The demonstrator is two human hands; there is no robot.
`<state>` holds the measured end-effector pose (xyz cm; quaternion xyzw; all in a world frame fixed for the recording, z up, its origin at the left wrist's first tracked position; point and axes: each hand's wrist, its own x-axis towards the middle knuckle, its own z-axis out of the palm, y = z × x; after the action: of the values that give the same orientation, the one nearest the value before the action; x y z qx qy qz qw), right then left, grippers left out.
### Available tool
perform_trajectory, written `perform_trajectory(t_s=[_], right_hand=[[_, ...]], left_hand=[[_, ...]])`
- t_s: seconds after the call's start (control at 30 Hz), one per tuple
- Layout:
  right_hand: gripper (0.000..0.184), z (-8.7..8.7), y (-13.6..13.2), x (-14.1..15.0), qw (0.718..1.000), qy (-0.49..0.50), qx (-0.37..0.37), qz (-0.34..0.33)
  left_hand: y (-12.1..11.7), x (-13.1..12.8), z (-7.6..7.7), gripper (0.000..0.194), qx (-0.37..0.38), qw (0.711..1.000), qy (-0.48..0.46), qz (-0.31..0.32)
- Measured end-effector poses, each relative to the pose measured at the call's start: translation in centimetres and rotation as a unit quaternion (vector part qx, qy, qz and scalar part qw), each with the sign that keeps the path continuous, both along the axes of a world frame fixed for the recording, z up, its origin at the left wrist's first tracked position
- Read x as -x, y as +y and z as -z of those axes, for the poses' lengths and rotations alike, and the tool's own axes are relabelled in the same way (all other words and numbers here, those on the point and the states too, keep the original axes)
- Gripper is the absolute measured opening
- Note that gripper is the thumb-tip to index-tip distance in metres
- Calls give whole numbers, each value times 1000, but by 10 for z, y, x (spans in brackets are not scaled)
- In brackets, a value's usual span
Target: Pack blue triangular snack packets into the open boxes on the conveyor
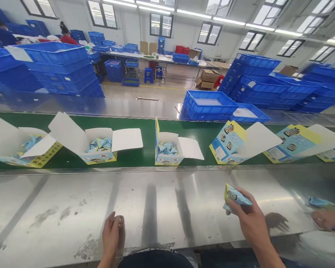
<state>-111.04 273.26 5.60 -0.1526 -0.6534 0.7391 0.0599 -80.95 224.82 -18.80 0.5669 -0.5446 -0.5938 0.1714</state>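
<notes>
My right hand (251,219) is closed around light blue and yellow snack packets (238,196), raised over the near steel table. At least two packets seem to be in the grip. My left hand (111,230) is at the table's near side, fingers curled in, with nothing visible in them. Beyond the hands, on the green belt, an open carton (169,160) holds small blue packets (168,148). To its left is another open carton (102,158) with packets inside. A carton on the right (230,145) has its printed lid toward me, hiding most of its contents.
At the right edge, a co-worker's hand (325,219) is beside a blue packet (321,202). More cartons (293,143) line the green belt (128,160). Blue crates (209,106) stand on the steel ledge behind it, with a taller crate stack (64,70) at left.
</notes>
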Motion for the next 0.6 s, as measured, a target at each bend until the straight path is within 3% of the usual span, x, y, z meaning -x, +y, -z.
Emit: perform_trajectory(t_s=[0.1, 0.23, 0.33, 0.43, 0.53, 0.6], right_hand=[[80, 4, -48, 46, 997, -6, 80, -10], [80, 0, -92, 99, 979, -29, 155, -128], [76, -4, -114, 143, 966, -5, 227, -124], [74, -6, -138, 193, 949, -18, 230, -214], [75, -3, -169, 239, 948, 21, 253, -192], [81, 2, -189, 263, 952, 50, 215, -211]], left_hand=[[11, -4, 4, 95, -4, 1000, 0, 27], [14, -1, -6, 105, -37, 999, -7, 19], [22, 7, -15, 104, -66, 998, -15, -1], [40, 13, -19, 92, -70, 997, -18, -30], [60, 18, -15, 82, -66, 996, -25, -59], [68, 21, -10, 89, -77, 994, -33, -72]])
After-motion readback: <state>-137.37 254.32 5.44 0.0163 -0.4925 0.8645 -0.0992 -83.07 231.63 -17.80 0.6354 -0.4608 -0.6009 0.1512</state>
